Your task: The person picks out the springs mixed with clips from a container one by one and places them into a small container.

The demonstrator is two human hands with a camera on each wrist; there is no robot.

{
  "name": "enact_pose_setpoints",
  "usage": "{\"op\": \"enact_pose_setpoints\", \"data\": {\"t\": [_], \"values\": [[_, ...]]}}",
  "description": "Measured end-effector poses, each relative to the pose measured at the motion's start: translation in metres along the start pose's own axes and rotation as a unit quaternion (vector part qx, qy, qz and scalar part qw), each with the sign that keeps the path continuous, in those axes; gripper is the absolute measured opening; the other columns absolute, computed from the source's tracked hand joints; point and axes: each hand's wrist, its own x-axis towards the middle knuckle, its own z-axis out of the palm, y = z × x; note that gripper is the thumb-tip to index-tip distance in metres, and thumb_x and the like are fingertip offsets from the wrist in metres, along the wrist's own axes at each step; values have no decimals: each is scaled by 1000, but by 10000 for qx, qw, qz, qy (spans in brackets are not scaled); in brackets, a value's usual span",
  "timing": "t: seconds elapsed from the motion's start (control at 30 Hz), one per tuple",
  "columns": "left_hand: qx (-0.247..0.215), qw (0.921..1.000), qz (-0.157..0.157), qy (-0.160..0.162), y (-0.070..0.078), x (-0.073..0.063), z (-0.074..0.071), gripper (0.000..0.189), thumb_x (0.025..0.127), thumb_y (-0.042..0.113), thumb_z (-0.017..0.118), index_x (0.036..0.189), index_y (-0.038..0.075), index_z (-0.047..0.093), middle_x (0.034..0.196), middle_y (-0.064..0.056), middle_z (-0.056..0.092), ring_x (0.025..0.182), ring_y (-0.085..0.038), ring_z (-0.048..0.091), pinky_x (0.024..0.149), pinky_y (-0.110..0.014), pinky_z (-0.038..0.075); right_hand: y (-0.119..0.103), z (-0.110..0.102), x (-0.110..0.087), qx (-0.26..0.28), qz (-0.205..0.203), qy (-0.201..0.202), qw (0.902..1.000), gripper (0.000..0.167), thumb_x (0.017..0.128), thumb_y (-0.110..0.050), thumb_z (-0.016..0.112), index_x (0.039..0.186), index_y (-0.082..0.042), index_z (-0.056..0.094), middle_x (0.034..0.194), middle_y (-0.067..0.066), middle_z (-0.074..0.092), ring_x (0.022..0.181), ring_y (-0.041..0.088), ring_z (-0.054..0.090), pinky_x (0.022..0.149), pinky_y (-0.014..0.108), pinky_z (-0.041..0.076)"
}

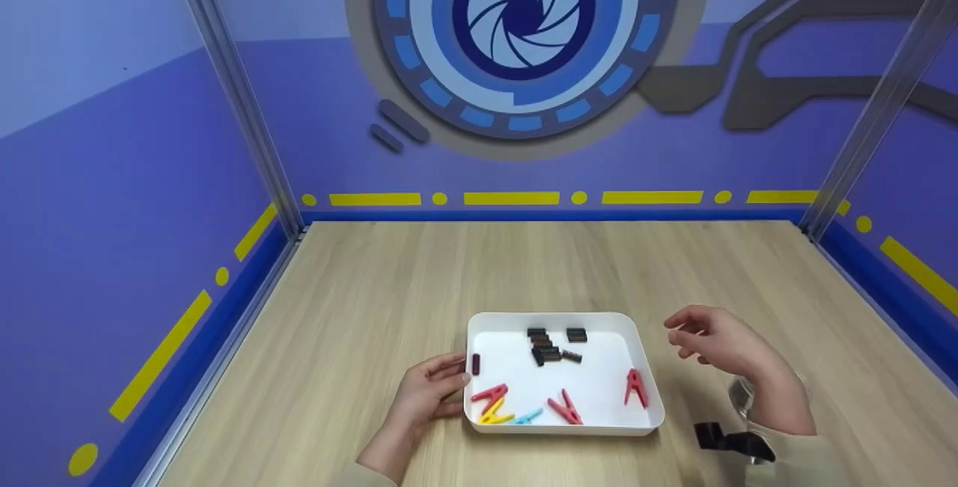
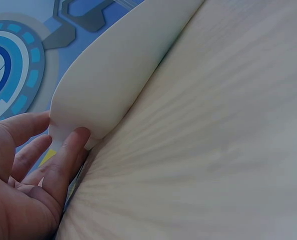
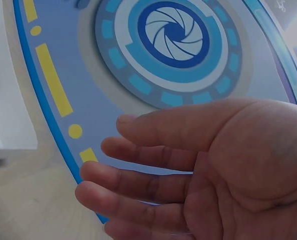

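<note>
A shallow white tray [image 1: 599,390] lies on the wooden table. My left hand [image 1: 430,390] rests against its left side; in the left wrist view, the thumb and fingertips touch the outer wall. My right hand [image 1: 715,339] is raised right of the tray, fingers loosely bent and holding nothing; the palm shows bare in the right wrist view. Inside the tray, several small black ribbed blocks [image 1: 550,354] cluster near the back, with another black block [image 1: 576,334] apart to their right. Along the front lie a yellow clip [image 1: 494,414], a light blue clip [image 1: 527,417] and red clips [image 1: 566,408].
One red clip [image 1: 635,388] sits at the tray's right side, and a small dark red piece [image 1: 476,364] lies by its left wall. A black strap [image 1: 737,442] is near the right wrist. Blue printed panels [image 1: 524,173] enclose the table [image 1: 374,277] at the back and sides.
</note>
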Motion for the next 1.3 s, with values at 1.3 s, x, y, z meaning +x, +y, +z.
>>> {"op": "enact_pose_setpoints", "data": {"t": [1.3], "values": [[213,9997,-75,50,2,0,0,54,94,12,75,144,3,57,142,-23,62,107,-22,73,75,-37,66,-29,130,61,1574,-418,1314,9779,16,90,2,73,106,2,73,103,14,76,93,16,68,77,16,54]]}}
